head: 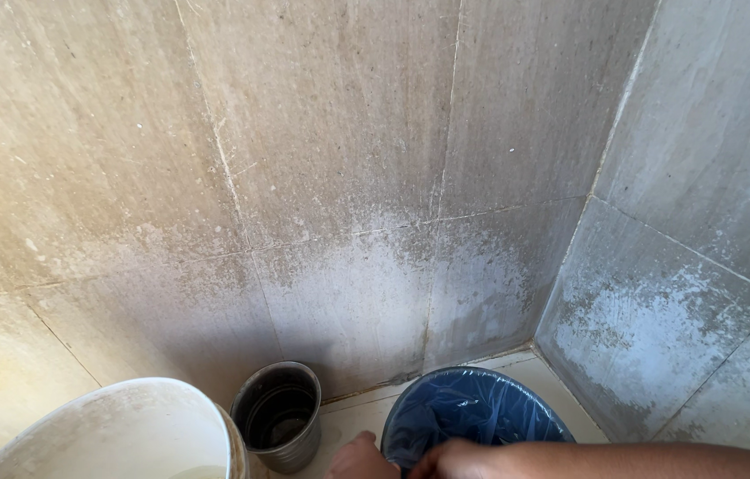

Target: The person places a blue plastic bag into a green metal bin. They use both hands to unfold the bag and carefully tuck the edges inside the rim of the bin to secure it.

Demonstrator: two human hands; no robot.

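A corner of a tiled room fills the head view: large beige wall tiles [331, 133] streaked with grime, their lower parts clouded with white, chalky deposits that grow thicker toward the floor. A second wall [703, 222], greyer and equally blotched, meets the first at the right, and the seam runs down to a pale floor [353, 421] of which only a narrow strip shows.

Three containers stand along the foot of the wall. At the lower left is a big white bucket [118, 426], its rim cut by the frame edge, with a little water showing inside. Just beside it, to the right, stands a small dark metal cup [277, 415], upright and open at the top. Further right, in the corner, is a round bin [472, 412] lined with a blue plastic bag.

Both hands are at the bottom edge, at the near rim of the bin. The left hand [359, 459] shows only as knuckles between cup and bin; whether its grip is together or apart cannot be told. The right hand [450, 459], its bare forearm coming in from the right, lies against the bin's rim at the bag, fingers curled, but whether they pinch the plastic cannot be told.
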